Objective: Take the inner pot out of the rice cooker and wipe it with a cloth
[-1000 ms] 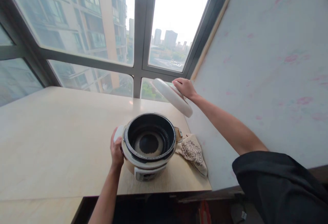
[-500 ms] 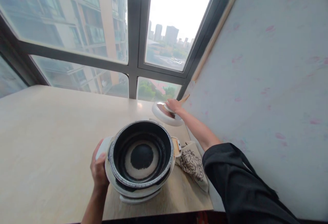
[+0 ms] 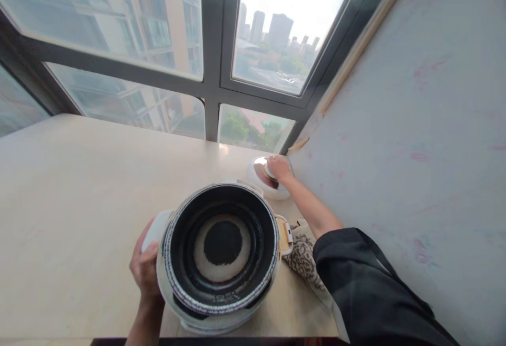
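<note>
A white rice cooker with a dark, worn inner pot stands uncovered at the near part of the pale sill. My left hand is closed around the white handle on the cooker's left side. Farther off, by the window corner, my right hand grips the knob of the round, shiny lid. That lid appears to rest flat on the sill, right side up. On the cooker's right side is another handle. A patterned cloth lies beside it, partly covered by my right sleeve.
Grey window frames rise along the far edge of the sill. A papered wall closes off the right side, with a torn flap low in the corner. The sill's near edge is at the bottom.
My right hand has lowered the lid from a tilted position in the air to the sill near the corner. My left hand keeps its hold on the cooker handle. The view has come closer.
</note>
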{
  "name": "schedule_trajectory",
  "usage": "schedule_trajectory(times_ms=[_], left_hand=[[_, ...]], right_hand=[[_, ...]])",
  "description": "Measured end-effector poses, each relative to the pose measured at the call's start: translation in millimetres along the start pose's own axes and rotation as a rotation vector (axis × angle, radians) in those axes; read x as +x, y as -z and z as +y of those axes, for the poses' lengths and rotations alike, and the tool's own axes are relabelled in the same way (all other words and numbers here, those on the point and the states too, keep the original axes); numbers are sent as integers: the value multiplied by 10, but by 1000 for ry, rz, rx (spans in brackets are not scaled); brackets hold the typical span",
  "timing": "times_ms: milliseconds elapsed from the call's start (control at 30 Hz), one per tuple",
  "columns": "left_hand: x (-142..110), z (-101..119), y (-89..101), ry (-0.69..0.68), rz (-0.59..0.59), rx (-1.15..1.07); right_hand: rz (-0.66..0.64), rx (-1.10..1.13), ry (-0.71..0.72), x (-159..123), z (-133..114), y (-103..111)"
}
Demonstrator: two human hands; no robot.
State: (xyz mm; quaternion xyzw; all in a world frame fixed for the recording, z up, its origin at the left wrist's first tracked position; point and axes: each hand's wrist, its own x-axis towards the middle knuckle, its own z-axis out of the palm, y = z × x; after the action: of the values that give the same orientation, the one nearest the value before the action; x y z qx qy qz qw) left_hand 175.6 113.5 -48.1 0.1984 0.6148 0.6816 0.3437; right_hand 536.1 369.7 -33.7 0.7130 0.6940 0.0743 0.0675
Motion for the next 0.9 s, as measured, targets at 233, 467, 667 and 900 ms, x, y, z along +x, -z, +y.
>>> schedule_trajectory(times_ms=[233, 467, 667, 900], left_hand=[[-39, 58, -60, -9, 16, 7], [-87, 157, -54, 48, -39, 18], [-123, 230, -92, -21, -85, 22], [-97, 180, -60, -21, -85, 41]], right_hand=[[28, 8, -34, -56, 70, -215], [49, 21, -45, -77, 54, -346], [51, 88, -17, -127, -27, -463], [76, 232, -6, -156, -40, -504]])
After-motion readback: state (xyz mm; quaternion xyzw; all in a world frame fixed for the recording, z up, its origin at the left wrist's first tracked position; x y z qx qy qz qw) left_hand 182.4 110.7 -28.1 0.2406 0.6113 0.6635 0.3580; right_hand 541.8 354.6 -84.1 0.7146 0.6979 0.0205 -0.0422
